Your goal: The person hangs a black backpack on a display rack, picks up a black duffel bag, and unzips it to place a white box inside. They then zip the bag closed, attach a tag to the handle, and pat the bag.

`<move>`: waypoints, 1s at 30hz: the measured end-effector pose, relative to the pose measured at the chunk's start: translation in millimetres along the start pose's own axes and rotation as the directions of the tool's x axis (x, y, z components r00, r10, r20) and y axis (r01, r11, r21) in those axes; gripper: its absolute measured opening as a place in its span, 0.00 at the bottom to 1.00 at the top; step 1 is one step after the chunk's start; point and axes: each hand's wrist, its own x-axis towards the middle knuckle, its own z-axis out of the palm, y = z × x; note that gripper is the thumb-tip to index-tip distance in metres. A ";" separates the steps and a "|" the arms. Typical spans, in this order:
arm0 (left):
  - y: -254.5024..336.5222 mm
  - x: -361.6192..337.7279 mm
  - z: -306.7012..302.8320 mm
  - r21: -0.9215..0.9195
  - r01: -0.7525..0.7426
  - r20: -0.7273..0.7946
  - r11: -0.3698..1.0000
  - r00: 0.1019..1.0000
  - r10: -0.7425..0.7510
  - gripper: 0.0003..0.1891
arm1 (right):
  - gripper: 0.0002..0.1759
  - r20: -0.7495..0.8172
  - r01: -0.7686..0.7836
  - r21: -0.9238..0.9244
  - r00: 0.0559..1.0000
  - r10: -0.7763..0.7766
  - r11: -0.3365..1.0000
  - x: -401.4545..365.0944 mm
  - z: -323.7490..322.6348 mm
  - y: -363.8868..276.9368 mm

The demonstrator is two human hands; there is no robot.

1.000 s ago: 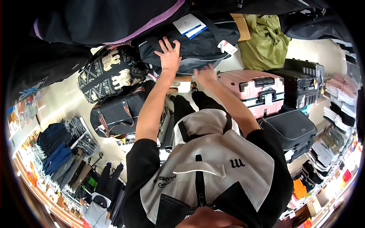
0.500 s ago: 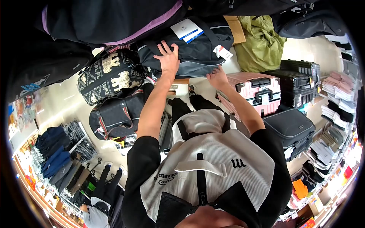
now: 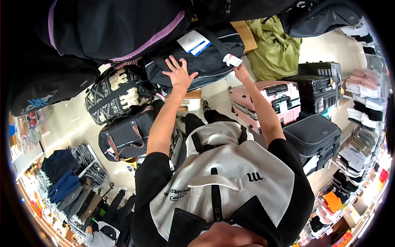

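A long black duffel bag [image 3: 205,59] with grey piping lies across the top middle, carrying a white and blue hang tag [image 3: 193,43] and a small red and white price tag [image 3: 233,60]. My left hand [image 3: 179,74] rests on its near side, fingers spread and stretched out. At the bag's right end, just below the price tag, my right hand [image 3: 242,74] has its fingers curled on the edge; the fingertips are partly hidden. Left of the duffel sits a black travel bag with elephant print [image 3: 123,92].
Big black bags [image 3: 115,29] hang close overhead. An olive-green cloth bag [image 3: 273,49] and cardboard [image 3: 245,36] lie to the right. Pink suitcases [image 3: 267,96], black suitcases [image 3: 319,88] and a dark grey case [image 3: 310,136] stand nearer. Another person [image 3: 101,234] is at lower left by clothes racks.
The duffel has shifted slightly left and toward me. My right hand has moved up along its end, close to the price tag. My left hand's fingers have spread wider.
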 end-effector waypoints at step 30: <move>-3.8 -37.5 -5.9 -0.275 -0.011 -0.054 0.961 0.999 -0.004 0.28 | 0.31 0.399 0.634 0.171 0.656 -0.641 0.754 -198.3 199.5 -179.4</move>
